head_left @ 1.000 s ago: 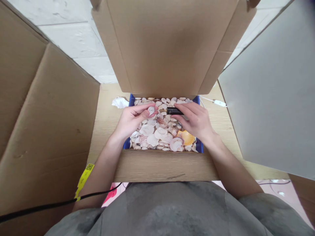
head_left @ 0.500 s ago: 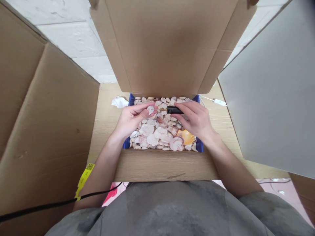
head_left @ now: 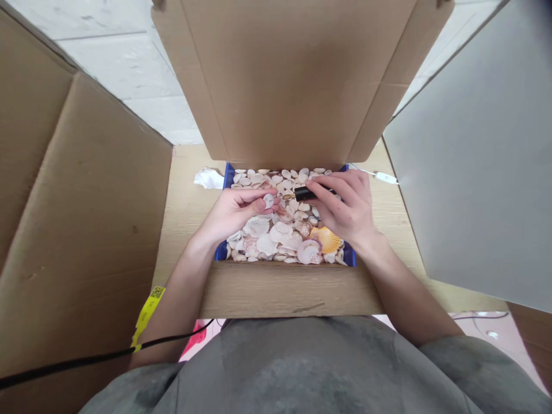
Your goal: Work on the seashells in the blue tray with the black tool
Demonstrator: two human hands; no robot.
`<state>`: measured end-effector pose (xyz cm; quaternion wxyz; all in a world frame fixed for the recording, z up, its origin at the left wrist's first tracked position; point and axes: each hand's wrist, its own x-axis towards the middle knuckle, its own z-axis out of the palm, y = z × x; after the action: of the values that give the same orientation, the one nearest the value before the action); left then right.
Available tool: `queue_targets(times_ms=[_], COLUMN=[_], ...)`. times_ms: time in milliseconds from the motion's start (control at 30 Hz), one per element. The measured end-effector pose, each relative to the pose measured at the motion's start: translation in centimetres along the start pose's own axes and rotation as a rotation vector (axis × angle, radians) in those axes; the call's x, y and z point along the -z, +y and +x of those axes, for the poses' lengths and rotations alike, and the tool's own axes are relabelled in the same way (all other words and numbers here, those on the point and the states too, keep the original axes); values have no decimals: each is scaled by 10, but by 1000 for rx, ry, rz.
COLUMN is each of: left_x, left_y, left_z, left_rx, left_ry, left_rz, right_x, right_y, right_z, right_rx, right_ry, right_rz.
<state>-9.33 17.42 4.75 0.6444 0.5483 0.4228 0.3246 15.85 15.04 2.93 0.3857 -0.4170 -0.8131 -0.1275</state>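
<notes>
Between its thumb and fingers, my left hand pinches a small white shell. My right hand grips a black cylindrical tool whose brass-coloured tip points left at the shell; whether its fine end touches the shell is too small to tell. Both hands are above a blue tray filled with many shells. Large pale shells and an orange fan-shaped shell lie near the tray's front.
A cardboard flap stands behind the tray. Cardboard walls the left, a grey panel the right. White crumpled tissue and a white inline switch lie on the table. A black cable crosses my left forearm.
The small shell and my left fingers have moved slightly right and down. My right hand has turned a little, and the tool is now tilted, its tip slightly lower.
</notes>
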Motion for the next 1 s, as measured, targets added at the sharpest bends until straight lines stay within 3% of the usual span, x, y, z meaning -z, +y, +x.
queue_targets(times_ms=[400,800,1000], left_x=[-4,-4,-5], left_y=[3,5,4], left_z=[-1,-1,0], left_rx=[12,22,-13], left_ry=[59,6,54], left_rz=[-13,40,69], right_x=[-3,1,-2], right_y=[-2,-1,-2], right_z=[-2,1,-2], right_rx=[-139,11,-114], right_ry=[-234,1,-219], right_rz=[30,-57,-24])
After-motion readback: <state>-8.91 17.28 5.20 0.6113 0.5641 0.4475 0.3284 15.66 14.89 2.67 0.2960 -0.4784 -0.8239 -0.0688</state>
